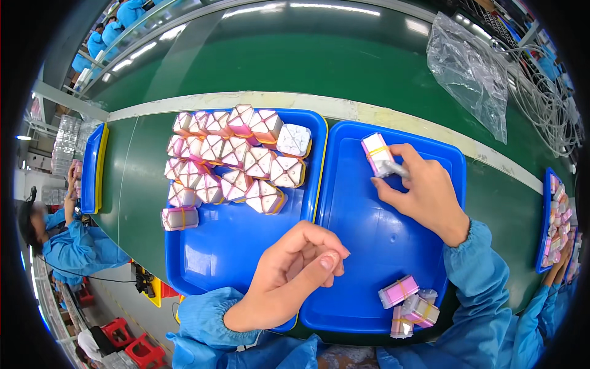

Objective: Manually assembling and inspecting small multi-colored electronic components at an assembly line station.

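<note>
In my right hand (427,194), fingers and thumb close around the near end of a small white and pink block (375,150) with a yellow band. A grey piece (391,169), perhaps a finger cover, shows between those fingers. Beneath them is the right blue tray (356,246). My left hand (289,273) is loosely curled over the side where the two trays meet, thumb against fingers, and nothing shows in it. Similar banded blocks (235,150) stand in rows in the left blue tray (212,258); one (179,218) lies on its side.
Several banded blocks (409,304) lie at the right tray's near corner. Past a pale strip (246,99) runs a green surface with a clear plastic bag (467,74) and grey cables (544,104). A full tray (553,227) is at far right; a co-worker (80,240) is at left.
</note>
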Tool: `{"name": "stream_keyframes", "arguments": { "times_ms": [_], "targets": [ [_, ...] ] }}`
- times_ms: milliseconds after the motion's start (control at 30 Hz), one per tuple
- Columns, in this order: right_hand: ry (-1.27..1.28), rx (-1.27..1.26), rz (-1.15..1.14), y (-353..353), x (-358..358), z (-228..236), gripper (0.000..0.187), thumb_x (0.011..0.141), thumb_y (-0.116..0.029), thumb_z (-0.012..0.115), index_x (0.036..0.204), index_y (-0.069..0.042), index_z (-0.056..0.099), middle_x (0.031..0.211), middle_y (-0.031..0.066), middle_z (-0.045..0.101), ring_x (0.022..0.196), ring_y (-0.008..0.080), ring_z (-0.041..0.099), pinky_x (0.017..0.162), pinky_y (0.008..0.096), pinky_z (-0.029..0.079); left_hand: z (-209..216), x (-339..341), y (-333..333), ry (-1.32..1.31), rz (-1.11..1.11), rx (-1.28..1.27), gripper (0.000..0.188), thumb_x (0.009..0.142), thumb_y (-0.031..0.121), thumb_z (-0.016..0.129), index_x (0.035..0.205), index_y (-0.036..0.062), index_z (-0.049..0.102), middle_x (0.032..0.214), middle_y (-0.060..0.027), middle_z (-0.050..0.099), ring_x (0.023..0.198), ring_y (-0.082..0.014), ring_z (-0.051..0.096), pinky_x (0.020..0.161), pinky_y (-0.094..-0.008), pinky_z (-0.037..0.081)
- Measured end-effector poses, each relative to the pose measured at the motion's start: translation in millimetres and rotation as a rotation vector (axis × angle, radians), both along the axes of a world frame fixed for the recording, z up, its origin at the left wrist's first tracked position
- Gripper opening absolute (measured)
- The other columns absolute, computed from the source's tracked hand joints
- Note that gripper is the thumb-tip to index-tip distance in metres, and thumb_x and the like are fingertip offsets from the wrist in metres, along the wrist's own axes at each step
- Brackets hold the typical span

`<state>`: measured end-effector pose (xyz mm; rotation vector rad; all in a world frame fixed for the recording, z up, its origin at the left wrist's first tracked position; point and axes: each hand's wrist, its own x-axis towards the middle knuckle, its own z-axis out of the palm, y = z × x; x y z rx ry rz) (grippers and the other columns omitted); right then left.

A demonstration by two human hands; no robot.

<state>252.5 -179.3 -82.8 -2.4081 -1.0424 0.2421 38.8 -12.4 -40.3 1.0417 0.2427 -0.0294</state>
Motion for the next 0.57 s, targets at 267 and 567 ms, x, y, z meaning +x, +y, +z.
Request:
{"name": "stream_keyframes", "arguments": {
  "times_ms": [267, 567],
  "targets": [
    [0.701, 0.230, 0.572, -17, -14, 58, 0.054, 0.071, -0.011, 0.072, 0.125, -0.007, 0.066, 0.102, 0.0101, 0.074, 0.085, 0.0234, 0.075, 0.073, 0.0328, 0.059, -8, 6, 4, -0.219, 0.213, 0.615, 0.049, 0.099, 0.013, 0.064, 0.139, 0.0047, 0.038, 0.130, -0.0144, 0.050, 0.102, -0.0184, 0.056, 0.085, -0.0338, 0.048],
    [0.573, 0.091, 0.662, -14, -42, 68, 0.055, 0.078, -0.013, 0.071, 0.131, -0.015, 0.055, 0.101, 0.0102, 0.072, 0.073, 0.0298, 0.072, 0.055, 0.0404, 0.054, 18, 8, -6, 0.241, -0.474, -0.066, 0.072, 0.102, 0.029, 0.068, 0.153, 0.0053, 0.023, 0.144, -0.0137, 0.043, 0.119, -0.0181, 0.052, 0.095, -0.0309, 0.050]
  ]
}}
